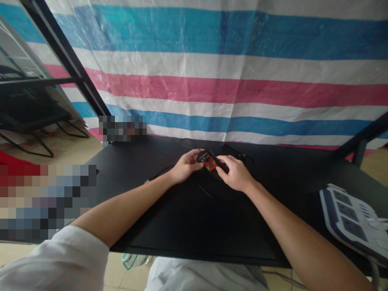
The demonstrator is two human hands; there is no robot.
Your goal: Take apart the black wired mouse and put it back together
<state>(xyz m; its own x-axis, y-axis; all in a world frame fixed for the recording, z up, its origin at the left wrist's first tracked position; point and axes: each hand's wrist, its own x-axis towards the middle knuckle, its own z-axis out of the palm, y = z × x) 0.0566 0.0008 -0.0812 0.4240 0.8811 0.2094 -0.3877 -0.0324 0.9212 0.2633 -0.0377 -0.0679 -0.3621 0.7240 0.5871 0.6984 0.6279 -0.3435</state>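
The left hand [184,166], fingers curled, grips a small black-and-orange plastic device [209,162] above a black surface [188,226]; the right hand [236,173] closes over the device's far side. A thin black cable [188,142] behind the device could snag it, and a slipping grip could drop it.

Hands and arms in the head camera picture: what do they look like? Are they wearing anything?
The left hand and the right hand are bare, with no gloves, rings or watch showing. The left forearm comes out of a loose white cloth sleeve with soft folds. The right forearm is bare as far as the picture shows.
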